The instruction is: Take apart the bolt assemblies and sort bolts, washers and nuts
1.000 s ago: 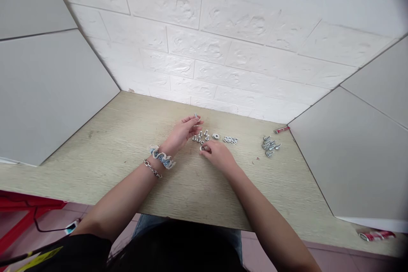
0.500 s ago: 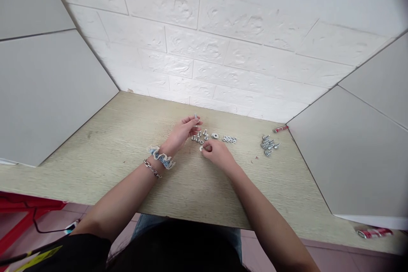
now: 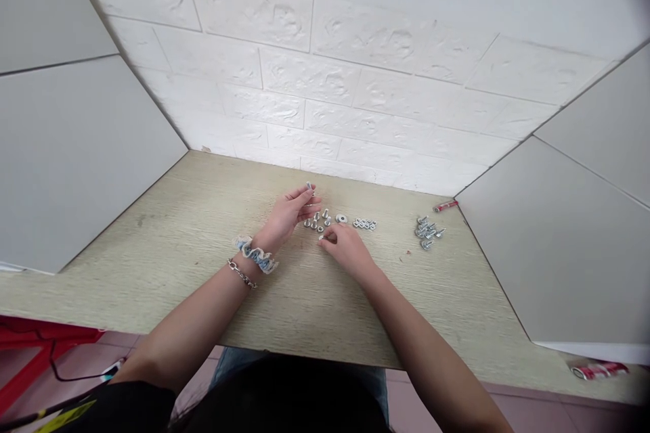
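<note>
A silver bolt (image 3: pixel 309 185) stands pinched in my left hand (image 3: pixel 285 218), held above the tabletop. My right hand (image 3: pixel 348 245) is closed at the fingertips on a flat washer (image 3: pixel 321 238) low over the table. Between the hands several loose bolts (image 3: pixel 315 222) stand heads down, and a nut (image 3: pixel 320 229) lies near them. Just beyond my right hand is a small pile of washers (image 3: pixel 341 218). Rows of hex nuts (image 3: pixel 365 223) sit to the right of it.
Farther right lies a cluster of bolts with washers on them (image 3: pixel 427 232). A red battery-like cylinder (image 3: pixel 445 206) rests by the right panel (image 3: pixel 583 237), another red cylinder (image 3: pixel 599 371) at the front right edge. A white brick-pattern wall (image 3: pixel 305 101) closes the back; a left panel (image 3: pixel 101 169) flanks the wooden table (image 3: pixel 167 237).
The washer in my right fingers has tilted a little. The bolt in my left hand leans slightly more; both hands stay nearly in place. The view has shifted slightly.
</note>
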The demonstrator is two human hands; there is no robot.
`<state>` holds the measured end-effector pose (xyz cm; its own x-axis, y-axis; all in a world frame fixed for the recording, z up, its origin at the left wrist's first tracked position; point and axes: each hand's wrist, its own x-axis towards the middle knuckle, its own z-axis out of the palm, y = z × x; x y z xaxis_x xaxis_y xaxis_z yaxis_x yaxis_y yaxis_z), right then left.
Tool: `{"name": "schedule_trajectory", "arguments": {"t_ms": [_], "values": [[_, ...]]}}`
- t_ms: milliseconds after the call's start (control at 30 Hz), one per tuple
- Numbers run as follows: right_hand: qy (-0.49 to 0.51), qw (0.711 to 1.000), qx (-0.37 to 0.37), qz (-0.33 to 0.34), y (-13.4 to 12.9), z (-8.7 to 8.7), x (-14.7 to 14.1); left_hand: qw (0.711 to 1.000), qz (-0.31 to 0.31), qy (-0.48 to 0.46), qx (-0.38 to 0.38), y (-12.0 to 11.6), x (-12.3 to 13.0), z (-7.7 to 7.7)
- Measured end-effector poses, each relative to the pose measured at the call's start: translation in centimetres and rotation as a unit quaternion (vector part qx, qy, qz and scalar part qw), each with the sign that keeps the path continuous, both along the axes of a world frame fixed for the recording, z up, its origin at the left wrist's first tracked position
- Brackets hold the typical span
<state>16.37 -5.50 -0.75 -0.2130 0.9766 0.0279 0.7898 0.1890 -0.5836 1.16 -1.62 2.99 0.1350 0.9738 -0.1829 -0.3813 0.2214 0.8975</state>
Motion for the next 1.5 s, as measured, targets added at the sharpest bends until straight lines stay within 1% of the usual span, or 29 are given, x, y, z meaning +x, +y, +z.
{"name": "schedule_trajectory", "arguments": {"t_ms": [133, 300, 367, 467, 567, 633, 700, 767, 867, 1000, 1167, 1233, 1333, 1500], "values": [[0.032, 0.999, -0.028, -0.001, 0.1, 0.5, 0.2, 0.999, 0.018, 0.023, 0.019, -0.3, 0.3, 0.2], [0.033, 0.998, -0.049, -0.005, 0.0, 1.0, 0.5, 0.999, 0.021, 0.033, 0.031, -0.3, 0.3, 0.2], [0.042, 0.998, -0.051, 0.001, 0.0, 1.0, 0.5, 0.998, 0.011, 0.040, 0.041, -0.3, 0.3, 0.1], [0.062, 0.997, -0.047, 0.005, 0.1, 1.0, 0.8, 0.997, -0.035, 0.055, 0.044, -0.3, 0.2, -0.1], [0.110, 0.993, -0.033, -0.041, 0.6, 1.1, 1.6, 0.993, -0.072, 0.083, 0.049, -0.6, 0.3, 0.2], [0.142, 0.986, -0.014, -0.086, 1.2, 1.2, 2.3, 0.990, -0.077, 0.100, 0.057, -0.7, 0.4, 0.4], [0.149, 0.981, 0.004, -0.120, 1.8, 1.5, 3.1, 0.989, -0.078, 0.108, 0.061, -0.9, 0.4, 0.7], [0.135, 0.981, 0.015, -0.138, 2.4, 1.6, 3.6, 0.989, -0.079, 0.107, 0.059, -0.8, 0.4, 0.7], [0.102, 0.984, 0.019, -0.142, 3.1, 1.7, 3.7, 0.992, -0.082, 0.083, 0.044, -0.6, 0.4, 0.4], [0.058, 0.987, 0.016, -0.152, 3.9, 1.6, 3.3, 0.995, -0.084, 0.039, 0.026, -0.3, 0.3, 0.0], [0.007, 0.981, -0.005, -0.196, 4.3, 1.4, 2.8, 0.996, -0.080, 0.014, 0.020, -0.3, 0.2, 0.0], [0.001, 0.978, 0.012, -0.208, 4.4, 1.1, 2.7, 0.996, -0.081, 0.015, 0.019, -0.3, 0.2, 0.0], [0.000, 0.977, 0.035, -0.209, 4.6, 0.5, 2.6, 0.996, -0.085, 0.019, 0.023, -0.3, 0.2, 0.0], [0.002, 0.978, 0.032, -0.206, 4.9, -0.2, 2.6, 0.996, -0.078, 0.021, 0.020, -0.3, 0.3, 0.0]]}}
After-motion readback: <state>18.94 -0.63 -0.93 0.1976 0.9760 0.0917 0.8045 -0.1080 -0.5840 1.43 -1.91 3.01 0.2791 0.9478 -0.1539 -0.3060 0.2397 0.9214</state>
